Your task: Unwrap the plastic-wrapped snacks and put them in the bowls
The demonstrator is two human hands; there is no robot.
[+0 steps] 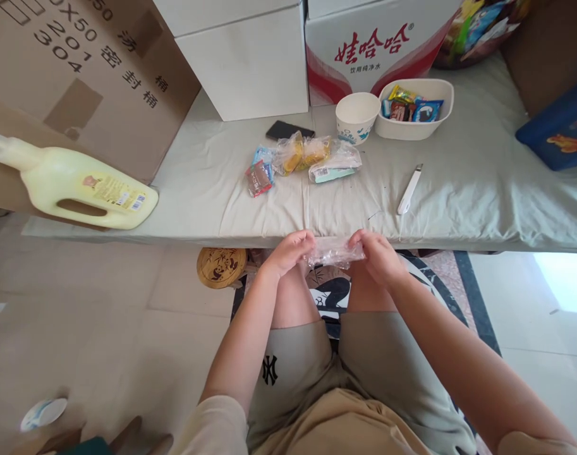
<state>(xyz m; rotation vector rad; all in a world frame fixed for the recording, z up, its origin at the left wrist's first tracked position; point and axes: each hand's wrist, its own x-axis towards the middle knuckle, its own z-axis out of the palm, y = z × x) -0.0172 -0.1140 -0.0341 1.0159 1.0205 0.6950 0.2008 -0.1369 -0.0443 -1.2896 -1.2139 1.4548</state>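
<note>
A crumpled transparent plastic bag (334, 251) is stretched between my two hands, just off the front edge of the cloth-covered bench (198, 208). My left hand (292, 250) pinches its left end with thumb and fingers. At the opposite end my right hand (377, 256) grips it the same way. Whether anything lies inside the bag I cannot tell. Beyond my hands sit a brown-and-red snack packet (259, 179), yellow snacks in transparent wrapping (304, 153) and a white-and-green packet (334, 169). A white utility knife (410, 189) lies to the right.
Behind the snacks are a black phone (288, 130), a paper cup (357, 120) and a white bowl (414, 129) with several small packets. White boxes (250, 69) stand at the back. A large bottle (79, 183) lies on the left by a cardboard box (127, 38).
</note>
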